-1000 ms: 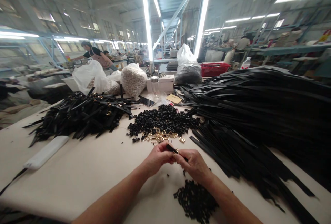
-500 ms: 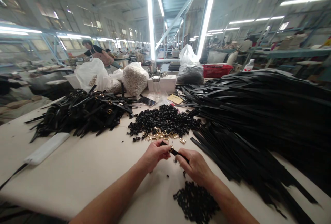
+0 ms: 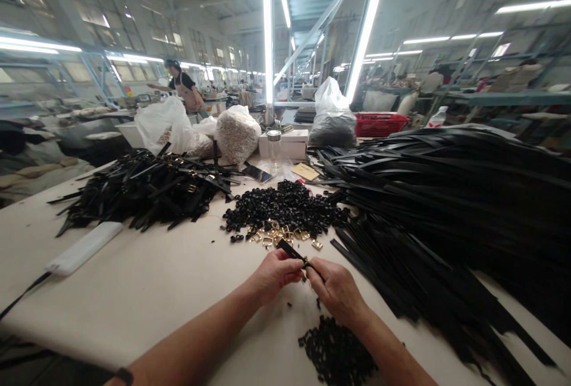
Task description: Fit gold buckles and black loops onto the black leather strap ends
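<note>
Between my hands is a black strap (image 3: 291,250) with a gold buckle (image 3: 306,261) on it. My left hand (image 3: 277,273) pinches the strap left of the buckle, and its end sticks up past the fingers. Close against the buckle, my right hand (image 3: 332,286) is closed around the strap's other part, most of which is hidden. Just beyond my hands, several loose gold buckles (image 3: 285,234) lie at the front of a heap of small black loops (image 3: 285,204). A pile of tiny black pieces (image 3: 336,350) sits on the table near my right forearm.
Long black straps (image 3: 446,195) are heaped on the right. Straps with buckles (image 3: 147,190) are piled at the left, behind a white power bank-like block (image 3: 84,248). Farther back stand a glass jar (image 3: 273,147), plastic bags (image 3: 238,136) and a phone (image 3: 257,173). A person (image 3: 184,85) stands in the distance.
Both hands have closed in on the buckle, and more of the strap's end now shows beyond my left fingers. The view has shifted slightly left. The distant person stands more upright.
</note>
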